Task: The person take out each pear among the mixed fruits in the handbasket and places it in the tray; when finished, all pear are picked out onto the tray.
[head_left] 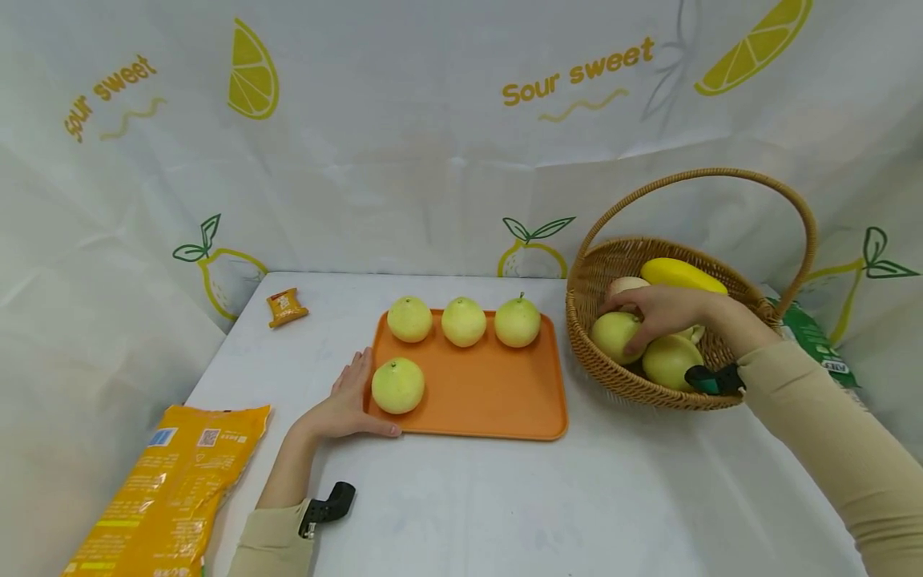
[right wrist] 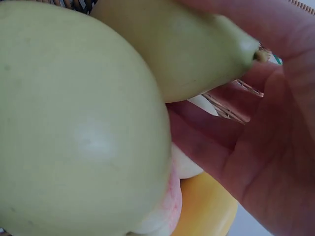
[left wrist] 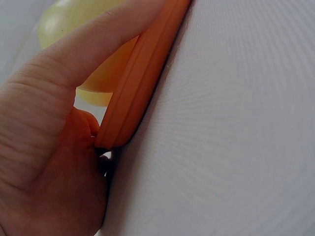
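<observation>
In the basket, my right hand (head_left: 652,314) grips a pale green pear (head_left: 615,336), thumb on one side and fingers on the other. Its tapered stem end (right wrist: 246,51) shows in the right wrist view. A second green fruit (head_left: 672,362) lies close beside it, large in front of the right wrist camera (right wrist: 78,123). My left hand (head_left: 349,405) rests at the near left corner of the orange tray (head_left: 490,393), fingers along its left side, thumb along its front rim. The tray bears three round pale green fruits (head_left: 464,322) in a back row and one (head_left: 398,385) near the left hand.
The wicker basket (head_left: 613,381) has a tall arched handle and also holds an elongated yellow fruit (head_left: 681,274) and a pinkish fruit (head_left: 626,284). An orange snack bag (head_left: 169,489) lies at the left, a small wrapped snack (head_left: 286,308) behind it. A green packet (head_left: 818,344) stands beyond the basket.
</observation>
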Demonstrator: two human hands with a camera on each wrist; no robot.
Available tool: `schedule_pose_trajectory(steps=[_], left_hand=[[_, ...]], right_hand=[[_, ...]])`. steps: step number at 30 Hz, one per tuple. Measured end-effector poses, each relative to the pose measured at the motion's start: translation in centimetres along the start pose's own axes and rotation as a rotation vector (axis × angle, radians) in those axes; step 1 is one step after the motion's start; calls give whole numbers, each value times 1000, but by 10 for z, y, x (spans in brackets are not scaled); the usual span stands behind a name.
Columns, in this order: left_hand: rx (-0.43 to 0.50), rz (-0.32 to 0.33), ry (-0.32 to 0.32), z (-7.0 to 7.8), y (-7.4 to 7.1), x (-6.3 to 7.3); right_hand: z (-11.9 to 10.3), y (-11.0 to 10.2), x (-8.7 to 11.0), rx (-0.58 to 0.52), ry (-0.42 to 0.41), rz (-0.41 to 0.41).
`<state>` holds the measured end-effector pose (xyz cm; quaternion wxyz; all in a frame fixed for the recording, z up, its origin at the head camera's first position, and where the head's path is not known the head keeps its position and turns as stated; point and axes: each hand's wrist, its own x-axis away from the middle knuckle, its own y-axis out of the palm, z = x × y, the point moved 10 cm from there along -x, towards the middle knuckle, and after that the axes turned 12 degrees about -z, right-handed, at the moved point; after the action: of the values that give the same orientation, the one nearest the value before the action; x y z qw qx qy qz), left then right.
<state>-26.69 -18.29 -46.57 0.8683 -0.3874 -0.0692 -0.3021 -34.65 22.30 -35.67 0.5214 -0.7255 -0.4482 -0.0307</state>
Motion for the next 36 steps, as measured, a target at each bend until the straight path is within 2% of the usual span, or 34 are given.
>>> schedule_pose_trajectory(steps=[5,13,23,29,36], left_hand=[[-3,-3,-8,-1,0,0],[-1,12,16,0,-1,1],[-3,6,12,1,0,-1],[-3,4,10,1,1,-2],[9,8,6,-2,0,0]], right_hand=[[0,4,-3,-63,-16,-22],[-1,3,-3,-81,-6,-26],[-18,-5,7,-65,-84,9],[-19,-10,18,-85,-36,21],[-24,-16,31,-100,-2,78]])
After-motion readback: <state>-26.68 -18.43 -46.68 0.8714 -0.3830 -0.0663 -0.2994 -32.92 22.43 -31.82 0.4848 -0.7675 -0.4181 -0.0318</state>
